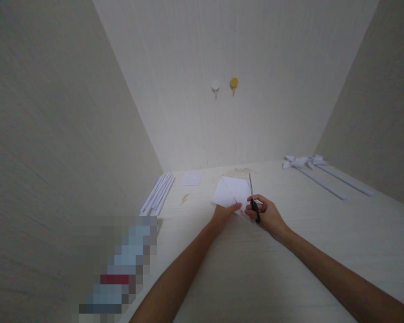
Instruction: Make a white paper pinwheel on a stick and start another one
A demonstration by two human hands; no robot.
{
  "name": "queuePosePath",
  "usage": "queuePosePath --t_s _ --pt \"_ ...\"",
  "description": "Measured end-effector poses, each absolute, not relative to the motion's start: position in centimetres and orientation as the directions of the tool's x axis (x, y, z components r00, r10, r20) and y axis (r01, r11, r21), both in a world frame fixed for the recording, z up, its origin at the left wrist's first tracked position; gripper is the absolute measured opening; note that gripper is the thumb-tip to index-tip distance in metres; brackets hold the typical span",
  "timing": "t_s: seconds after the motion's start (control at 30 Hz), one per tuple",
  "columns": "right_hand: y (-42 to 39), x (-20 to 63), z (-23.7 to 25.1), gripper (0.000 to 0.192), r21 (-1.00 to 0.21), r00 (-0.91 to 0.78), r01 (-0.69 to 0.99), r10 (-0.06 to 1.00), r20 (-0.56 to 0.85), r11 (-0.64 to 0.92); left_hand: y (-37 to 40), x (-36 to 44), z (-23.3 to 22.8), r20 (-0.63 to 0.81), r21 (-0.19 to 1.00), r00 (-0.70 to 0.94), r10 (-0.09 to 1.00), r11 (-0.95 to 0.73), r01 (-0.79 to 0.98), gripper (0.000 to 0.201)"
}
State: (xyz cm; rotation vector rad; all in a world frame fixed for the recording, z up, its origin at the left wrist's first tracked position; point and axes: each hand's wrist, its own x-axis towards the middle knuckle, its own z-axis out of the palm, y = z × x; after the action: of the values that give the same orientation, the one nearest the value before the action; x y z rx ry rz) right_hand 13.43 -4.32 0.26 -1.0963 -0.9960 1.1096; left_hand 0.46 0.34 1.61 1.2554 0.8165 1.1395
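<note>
A white sheet of paper [229,190] with creases running across it is held up over the pale tabletop. My left hand [225,213] grips its lower edge, thumb on top and the other fingers hidden beneath. In my right hand [265,216] is a pair of scissors [255,207] with black handles. The blades point away from me, beside the paper's right edge. Whether they touch the paper I cannot tell.
At the back left lie several rolled paper sticks [159,192], with a small paper square [191,179] beside them. Two paper pinwheels [298,162] on sticks lie at the right. Thin scraps [185,197] are scattered about. Two hooks [234,83] hang on the wall. A blurred patch covers the lower left.
</note>
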Motion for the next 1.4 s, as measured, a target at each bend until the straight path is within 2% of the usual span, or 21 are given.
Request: queuePosePath --t_s 0.23,0.77,1.07,1.4 --pt "-4.4 13.36 0.34 0.044 -0.985 0.19 -0.137 0.979 0.078 0.105 0.66 0.52 1.08 0.126 0.979 0.275 0.953 -0.075 -0.188 0.029" --pt "-4.35 13.49 0.19 0.044 -0.978 0.185 -0.183 0.98 0.067 0.101 0.43 0.43 1.23 0.121 0.963 0.302 0.946 -0.038 -0.267 0.034" --pt "-4.15 13.44 -0.04 0.044 -0.976 0.241 -0.172 0.966 0.09 0.134 0.98 0.33 0.84 0.173 0.984 0.37 0.913 -0.143 -0.106 0.027" --pt "-4.06 13.45 -0.21 0.043 -0.965 0.262 -0.231 0.963 0.061 0.124 1.15 0.3 0.65 0.183 0.983 0.42 0.889 -0.17 -0.068 0.026"
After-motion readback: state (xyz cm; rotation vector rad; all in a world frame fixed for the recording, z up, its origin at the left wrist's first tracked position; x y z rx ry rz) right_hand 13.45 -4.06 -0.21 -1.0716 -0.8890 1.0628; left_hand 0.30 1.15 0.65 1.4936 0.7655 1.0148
